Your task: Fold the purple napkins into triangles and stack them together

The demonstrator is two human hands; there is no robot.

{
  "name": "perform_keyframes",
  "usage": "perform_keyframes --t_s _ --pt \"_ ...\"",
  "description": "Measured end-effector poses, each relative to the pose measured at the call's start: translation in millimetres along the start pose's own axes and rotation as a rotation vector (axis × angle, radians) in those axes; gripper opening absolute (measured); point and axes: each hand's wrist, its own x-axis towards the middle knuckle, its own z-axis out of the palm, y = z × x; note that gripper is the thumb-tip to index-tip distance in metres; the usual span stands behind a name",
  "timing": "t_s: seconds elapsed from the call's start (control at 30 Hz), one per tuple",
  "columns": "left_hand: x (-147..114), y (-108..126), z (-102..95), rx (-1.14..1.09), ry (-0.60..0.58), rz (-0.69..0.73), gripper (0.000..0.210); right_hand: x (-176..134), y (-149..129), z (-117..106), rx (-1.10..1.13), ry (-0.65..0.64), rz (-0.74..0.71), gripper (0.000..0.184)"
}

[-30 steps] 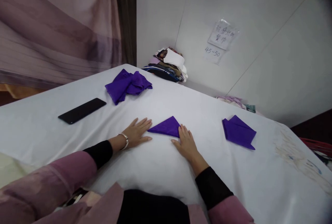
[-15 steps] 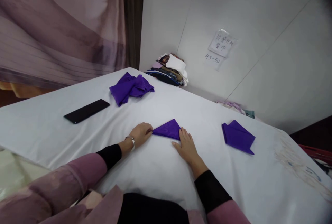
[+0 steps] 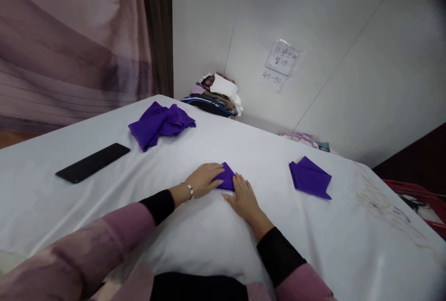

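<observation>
A small folded purple napkin (image 3: pixel 227 177) lies on the white tablecloth (image 3: pixel 265 161) between my hands, its pointed top facing away from me. My left hand (image 3: pixel 203 180) rests over its left part with fingers stretched out, hiding that side. Against the right edge lie the extended fingers of my right hand (image 3: pixel 245 200), thumb spread toward me. Off to the right sits another folded purple napkin (image 3: pixel 311 178), with pointed corners. Farther back on the left, a loose heap of purple cloth (image 3: pixel 162 124) lies crumpled.
A flat black phone-like slab (image 3: pixel 93 162) lies at the left. Behind the table's far edge is a stack of folded clothes (image 3: pixel 218 94), with more cloth (image 3: pixel 301 138) to its right. A handwritten paper sign (image 3: pixel 283 58) hangs on the grey wall.
My left hand has moved right, from pinching the napkin's left tip to lying over its left part. Less of the napkin shows now. My right hand stays at its right edge. The view has shifted slightly.
</observation>
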Motion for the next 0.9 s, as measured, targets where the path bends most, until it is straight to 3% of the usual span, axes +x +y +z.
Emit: perform_keyframes --t_s 0.13,0.33,0.53,0.7,0.77,0.9 --pt "31 5 28.2 0.108 -0.204 -0.045 0.066 -1 0 -1 0.006 0.007 -0.001 0.073" --pt "30 -3 40.0 0.131 -0.246 -0.076 0.071 -1 0 -2 0.033 -0.019 -0.003 0.074" --pt "29 -4 39.8 0.186 -0.215 -0.062 0.068 6 -18 -25 0.071 -0.042 0.063 0.078" --pt "32 -17 42.7 0.249 -0.234 -0.002 0.058 31 -45 -45 0.058 0.078 -0.073 0.080" --pt "34 -26 49.1 0.285 -0.243 0.031 0.052 39 -45 -44 0.042 0.065 -0.096 0.081" --pt "33 -49 73.9 0.320 -0.117 0.050 0.055 37 -32 -37 0.024 0.010 -0.092 0.078"
